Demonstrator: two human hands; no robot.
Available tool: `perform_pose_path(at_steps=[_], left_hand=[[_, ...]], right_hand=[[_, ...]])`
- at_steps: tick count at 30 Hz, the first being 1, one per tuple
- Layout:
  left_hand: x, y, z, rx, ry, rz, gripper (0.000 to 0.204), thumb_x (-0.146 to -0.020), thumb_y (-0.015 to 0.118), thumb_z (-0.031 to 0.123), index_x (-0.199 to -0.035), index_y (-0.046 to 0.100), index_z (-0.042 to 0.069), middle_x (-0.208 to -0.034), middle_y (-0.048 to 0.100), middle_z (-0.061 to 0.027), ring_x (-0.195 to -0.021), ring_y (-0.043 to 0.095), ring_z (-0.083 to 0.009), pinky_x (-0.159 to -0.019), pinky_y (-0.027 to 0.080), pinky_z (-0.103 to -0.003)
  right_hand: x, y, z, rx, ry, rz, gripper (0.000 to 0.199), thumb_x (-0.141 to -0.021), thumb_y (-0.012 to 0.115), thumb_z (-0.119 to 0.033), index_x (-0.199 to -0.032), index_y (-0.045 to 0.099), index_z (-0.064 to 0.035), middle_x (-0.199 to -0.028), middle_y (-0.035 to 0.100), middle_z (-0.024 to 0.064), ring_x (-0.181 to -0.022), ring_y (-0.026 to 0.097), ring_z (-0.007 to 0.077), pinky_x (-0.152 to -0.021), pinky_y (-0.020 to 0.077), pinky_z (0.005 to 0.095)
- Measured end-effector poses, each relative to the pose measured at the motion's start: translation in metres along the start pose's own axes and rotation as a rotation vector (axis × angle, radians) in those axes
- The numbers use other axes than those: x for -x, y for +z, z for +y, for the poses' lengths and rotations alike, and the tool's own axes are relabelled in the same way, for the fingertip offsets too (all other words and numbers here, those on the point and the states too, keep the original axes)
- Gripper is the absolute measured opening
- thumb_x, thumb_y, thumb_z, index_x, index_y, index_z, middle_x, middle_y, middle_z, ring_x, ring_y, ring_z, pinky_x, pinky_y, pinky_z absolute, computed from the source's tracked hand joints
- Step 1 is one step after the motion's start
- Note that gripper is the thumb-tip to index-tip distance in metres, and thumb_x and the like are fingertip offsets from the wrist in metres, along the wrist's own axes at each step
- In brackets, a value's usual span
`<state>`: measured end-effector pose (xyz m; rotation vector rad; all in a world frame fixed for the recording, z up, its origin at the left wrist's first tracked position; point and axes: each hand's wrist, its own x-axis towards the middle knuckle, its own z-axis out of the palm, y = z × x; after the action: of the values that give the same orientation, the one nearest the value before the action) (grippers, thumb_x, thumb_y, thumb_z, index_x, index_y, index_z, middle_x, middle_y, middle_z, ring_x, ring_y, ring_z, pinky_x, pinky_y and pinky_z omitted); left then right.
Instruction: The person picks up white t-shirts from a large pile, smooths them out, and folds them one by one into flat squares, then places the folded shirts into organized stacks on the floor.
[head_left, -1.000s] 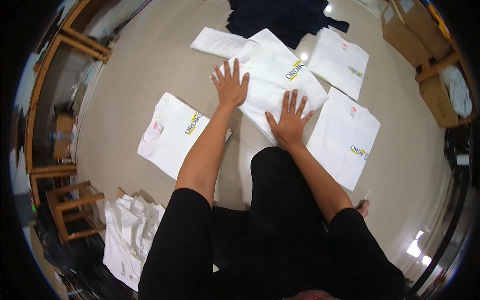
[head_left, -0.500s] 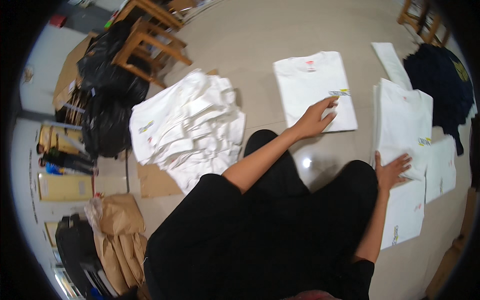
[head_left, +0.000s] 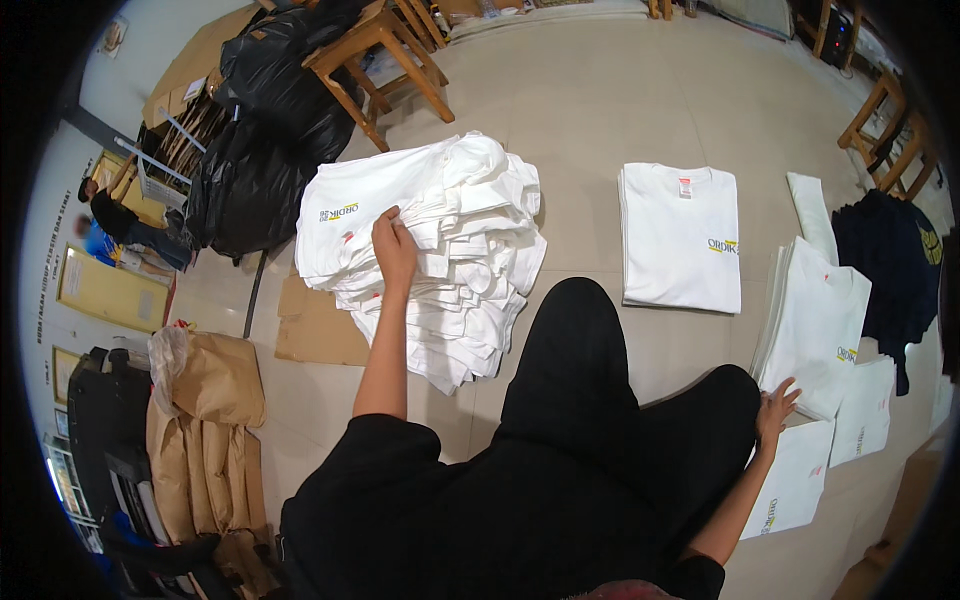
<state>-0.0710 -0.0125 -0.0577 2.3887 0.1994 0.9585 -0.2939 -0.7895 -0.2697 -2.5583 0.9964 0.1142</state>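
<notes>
A loose, rumpled pile of white T-shirts (head_left: 470, 240) lies on the floor to my left. My left hand (head_left: 394, 252) reaches onto it, fingers pinched on the top shirt close to its collar. On my right, my right hand (head_left: 774, 410) rests at the near edge of a stack of folded white T-shirts (head_left: 815, 310), its fingers apart. Between the two sits a neat folded white T-shirt pile (head_left: 678, 235) with a small chest print. More folded white shirts (head_left: 795, 480) lie partly beneath and beside the right stack.
A dark navy garment (head_left: 880, 275) lies at the far right. Black plastic bags (head_left: 255, 190) and a wooden stool (head_left: 375, 65) stand at the far left, brown paper-wrapped packages (head_left: 205, 430) nearer. Flat cardboard (head_left: 310, 325) sits under the loose pile. People (head_left: 125, 215) stand in the background.
My left hand has left the folded shirt in the middle and moved left onto the loose pile. My right hand stays by the right stack. The view has shifted.
</notes>
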Motion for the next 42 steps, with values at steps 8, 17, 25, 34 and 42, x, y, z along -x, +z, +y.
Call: perform_pose_path(at_steps=[8,17,25,34,42], left_hand=[[-0.043,0.002,-0.001,-0.122,0.191,-0.214,0.019,-0.087,0.08,0.024,-0.102,0.08,0.013,-0.102,0.074,-0.011,-0.098,0.066,-0.032,-0.085,0.053,-0.045],[-0.091,-0.016,-0.012,0.028,-0.022,-0.574,0.018,-0.088,0.082,0.012,-0.1,0.079,0.0,-0.083,0.077,-0.006,-0.074,0.064,-0.0124,-0.072,0.051,-0.029],[-0.138,-0.029,0.007,-0.079,0.285,-0.004,0.023,-0.109,0.054,0.02,-0.111,0.06,-0.002,-0.097,0.066,-0.0266,-0.089,0.063,-0.0462,-0.079,0.051,-0.044],[-0.168,-0.146,0.267,-0.097,1.028,0.162,0.016,-0.092,0.076,0.006,-0.107,0.07,0.007,-0.097,0.071,-0.0106,-0.083,0.07,-0.0288,-0.072,0.055,-0.037],[-0.173,-0.216,0.389,0.444,1.574,0.616,0.013,-0.097,0.07,-0.007,-0.109,0.068,-0.01,-0.105,0.078,-0.0206,-0.09,0.077,-0.0204,-0.085,0.062,-0.029]], right_hand=[[0.064,-0.033,-0.005,-0.232,-0.197,0.108,0.055,-0.109,0.054,-0.025,-0.159,0.042,-0.0049,-0.17,0.024,0.0283,-0.158,0.023,0.0461,-0.126,0.0244,0.0527],[0.155,-0.105,-0.063,-0.327,-0.29,0.083,0.043,-0.102,0.065,-0.013,-0.142,0.058,0.0033,-0.16,0.044,0.0289,-0.149,0.042,0.0439,-0.123,0.0323,0.0464],[0.159,-0.128,-0.105,-0.465,-0.425,0.079,0.034,-0.102,0.064,-0.011,-0.132,0.064,0.0055,-0.14,0.064,0.0261,-0.134,0.059,0.0411,-0.114,0.0436,0.0439],[0.175,-0.146,-0.24,-0.598,-0.662,-0.205,0.036,-0.097,0.07,-0.01,-0.131,0.066,0.0016,-0.136,0.067,0.0214,-0.127,0.063,0.0392,-0.11,0.0471,0.0438],[0.188,-0.141,-0.416,-0.897,-1.154,-0.272,0.08,-0.093,0.081,-0.03,-0.155,0.042,0.0025,-0.155,0.049,0.0258,-0.147,0.046,0.0377,-0.121,0.0368,0.0432]])
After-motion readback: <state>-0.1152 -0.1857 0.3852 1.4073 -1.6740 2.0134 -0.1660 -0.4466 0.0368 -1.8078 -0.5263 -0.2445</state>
